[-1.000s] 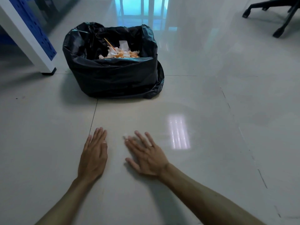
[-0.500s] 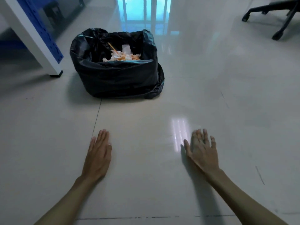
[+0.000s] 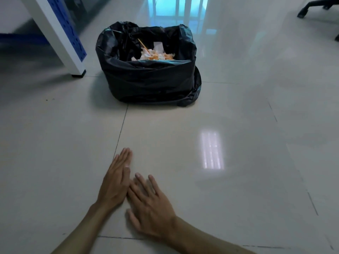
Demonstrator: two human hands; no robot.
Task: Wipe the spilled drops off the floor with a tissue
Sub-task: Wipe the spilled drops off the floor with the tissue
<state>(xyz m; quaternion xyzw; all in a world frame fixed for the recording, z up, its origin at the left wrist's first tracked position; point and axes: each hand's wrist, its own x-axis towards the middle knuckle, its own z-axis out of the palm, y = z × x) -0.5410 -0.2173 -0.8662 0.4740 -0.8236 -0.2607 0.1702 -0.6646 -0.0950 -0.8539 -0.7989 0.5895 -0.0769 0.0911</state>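
Observation:
My left hand [image 3: 115, 180] lies flat on the pale tiled floor [image 3: 238, 180], palm down, fingers together and pointing away from me. My right hand [image 3: 150, 204] lies flat beside it, fingers spread, its fingertips touching the left hand's edge; it is slightly blurred. Neither hand holds anything. I see no tissue on the floor or in a hand, and no drops show on the glossy tiles near my hands.
A bin lined with a black bag [image 3: 148, 77] stands ahead, with white and orange-stained crumpled tissues [image 3: 156, 54] inside. A white and blue table leg [image 3: 62, 35] stands at the left. A black chair base [image 3: 317, 6] is at the far right.
My right hand swept from the right, near the light reflection, back leftward until it met my left hand. The left hand stayed flat in place. The camera drew closer to the floor.

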